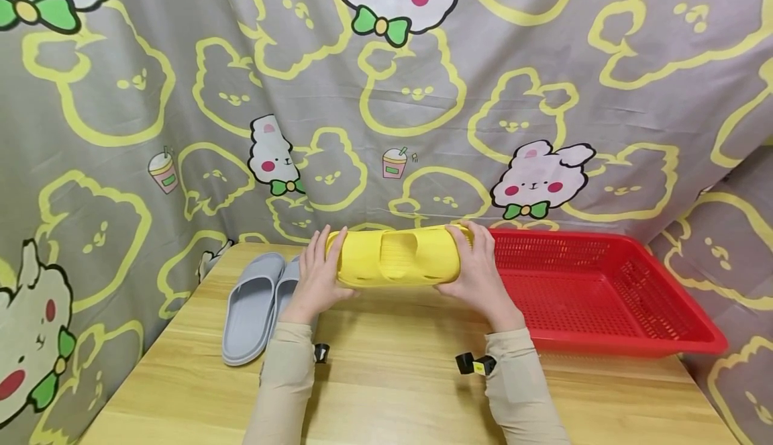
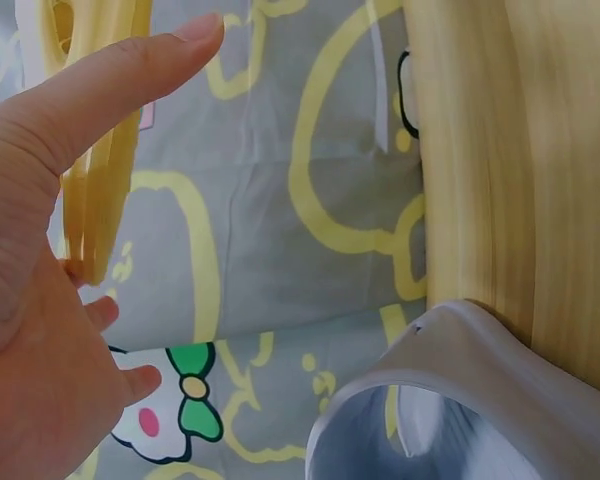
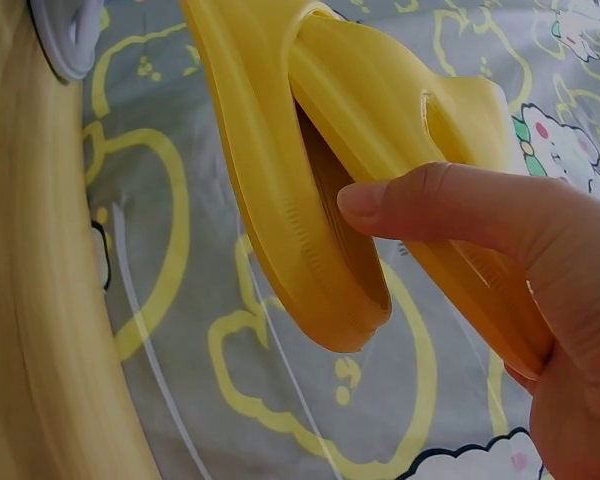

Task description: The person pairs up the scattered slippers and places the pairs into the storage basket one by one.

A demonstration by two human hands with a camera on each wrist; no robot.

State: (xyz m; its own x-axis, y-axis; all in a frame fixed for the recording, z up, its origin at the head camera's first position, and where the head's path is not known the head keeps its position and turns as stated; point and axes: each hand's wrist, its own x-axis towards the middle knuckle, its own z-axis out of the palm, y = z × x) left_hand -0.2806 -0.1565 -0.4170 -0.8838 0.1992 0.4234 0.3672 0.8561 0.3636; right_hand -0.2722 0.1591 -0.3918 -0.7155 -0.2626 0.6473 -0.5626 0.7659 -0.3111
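Two yellow slippers (image 1: 362,257), placed together, are held up above the table between both hands. At their left end the left hand (image 1: 319,267) grips with its fingers over the top; in the left wrist view that hand's thumb stretches out straight beside the yellow edge. The right hand (image 1: 477,267) holds the other end. In the right wrist view, the right thumb (image 3: 430,205) lies across the pair, its tip at the gap between the two soles. Palms hide part of both ends.
A pair of grey slippers (image 1: 249,311) sits on the wooden table (image 1: 386,378) at the left, partly behind the left wrist. To the right stands a red perforated basket (image 1: 616,348). A patterned curtain (image 1: 423,183) hangs behind the table.
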